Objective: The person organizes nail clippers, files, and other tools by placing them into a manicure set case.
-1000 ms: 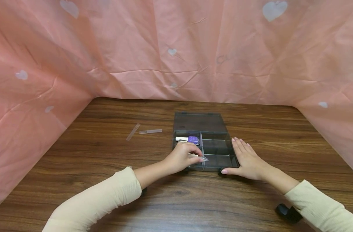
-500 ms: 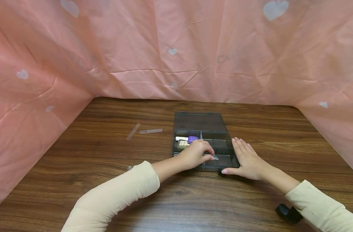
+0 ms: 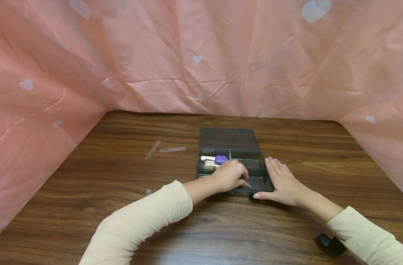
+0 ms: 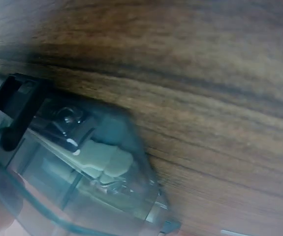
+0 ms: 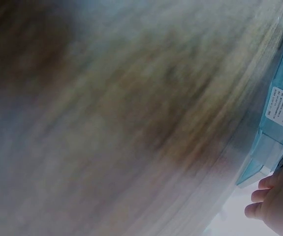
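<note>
A dark clear compartment box (image 3: 235, 140) lies open in the middle of the wooden table, its lid folded back. My left hand (image 3: 230, 176) reaches over the box's near right compartment and pinches a small clear plastic divider strip (image 3: 247, 183). My right hand (image 3: 281, 180) lies flat with straight fingers against the box's right side, thumb at the near corner. A purple-capped white tube (image 3: 214, 159) and a beige item (image 3: 209, 166) sit in the left compartments. The left wrist view shows the box wall (image 4: 82, 162) close up with a pale item inside. A labelled corner of the box (image 5: 279, 123) appears in the blurred right wrist view.
Two loose clear strips (image 3: 172, 149) (image 3: 152, 150) lie on the table left of the box, and a tiny clear piece (image 3: 148, 191) sits near my left sleeve. A black object (image 3: 330, 244) rests by my right forearm. Pink heart-print cloth (image 3: 201, 55) walls the table on three sides.
My left hand has moved rightward across the box with the clear strip, from the middle partition to the near right compartment. My right hand has stayed put.
</note>
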`<action>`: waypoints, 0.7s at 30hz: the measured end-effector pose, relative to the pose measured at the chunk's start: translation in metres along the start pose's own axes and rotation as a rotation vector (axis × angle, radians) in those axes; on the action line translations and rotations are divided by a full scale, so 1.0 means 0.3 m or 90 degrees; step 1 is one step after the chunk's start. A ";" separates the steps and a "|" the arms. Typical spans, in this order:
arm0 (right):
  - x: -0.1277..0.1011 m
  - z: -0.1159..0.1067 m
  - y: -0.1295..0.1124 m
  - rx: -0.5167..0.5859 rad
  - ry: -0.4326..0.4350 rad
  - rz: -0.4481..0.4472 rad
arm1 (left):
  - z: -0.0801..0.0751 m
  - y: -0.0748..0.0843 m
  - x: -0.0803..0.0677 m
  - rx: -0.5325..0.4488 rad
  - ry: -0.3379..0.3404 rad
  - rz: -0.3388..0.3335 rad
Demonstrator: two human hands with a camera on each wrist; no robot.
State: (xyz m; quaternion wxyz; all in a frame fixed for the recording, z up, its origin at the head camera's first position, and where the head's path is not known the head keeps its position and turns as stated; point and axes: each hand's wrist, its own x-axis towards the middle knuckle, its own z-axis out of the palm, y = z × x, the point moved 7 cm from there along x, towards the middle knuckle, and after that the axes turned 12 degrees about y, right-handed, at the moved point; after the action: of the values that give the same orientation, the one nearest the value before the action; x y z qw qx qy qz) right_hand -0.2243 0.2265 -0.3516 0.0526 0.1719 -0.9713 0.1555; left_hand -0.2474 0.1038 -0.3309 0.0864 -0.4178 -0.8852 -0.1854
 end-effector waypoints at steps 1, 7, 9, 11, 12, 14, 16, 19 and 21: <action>0.000 0.000 0.000 0.000 0.000 0.000 | 0.000 0.000 -0.001 0.002 -0.003 0.000; -0.002 0.002 -0.003 0.002 0.000 -0.001 | -0.021 -0.007 -0.018 -0.024 0.015 0.004; -0.001 0.004 -0.004 0.000 0.000 -0.002 | -0.038 -0.011 -0.025 -0.052 0.032 0.004; -0.001 0.005 -0.003 -0.003 -0.001 -0.002 | -0.057 -0.015 -0.031 -0.077 0.051 0.005; 0.000 0.006 -0.003 -0.004 -0.002 -0.001 | -0.067 -0.016 -0.035 -0.090 0.058 0.004; 0.002 0.007 -0.001 -0.006 -0.004 0.000 | -0.090 -0.018 -0.044 -0.112 0.071 0.004; 0.003 0.006 0.000 -0.008 -0.005 0.002 | -0.110 -0.020 -0.055 -0.127 0.081 0.008; 0.004 0.005 -0.001 -0.011 -0.003 -0.001 | -0.135 -0.025 -0.073 -0.138 0.095 0.013; 0.004 0.004 -0.001 -0.012 -0.001 -0.002 | -0.148 -0.029 -0.086 -0.139 0.105 0.021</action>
State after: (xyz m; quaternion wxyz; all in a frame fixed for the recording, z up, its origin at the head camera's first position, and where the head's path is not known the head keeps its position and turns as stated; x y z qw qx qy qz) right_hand -0.2253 0.2254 -0.3524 0.0537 0.1728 -0.9726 0.1463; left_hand -0.2379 0.0627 -0.3003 0.1156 -0.4223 -0.8429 -0.3127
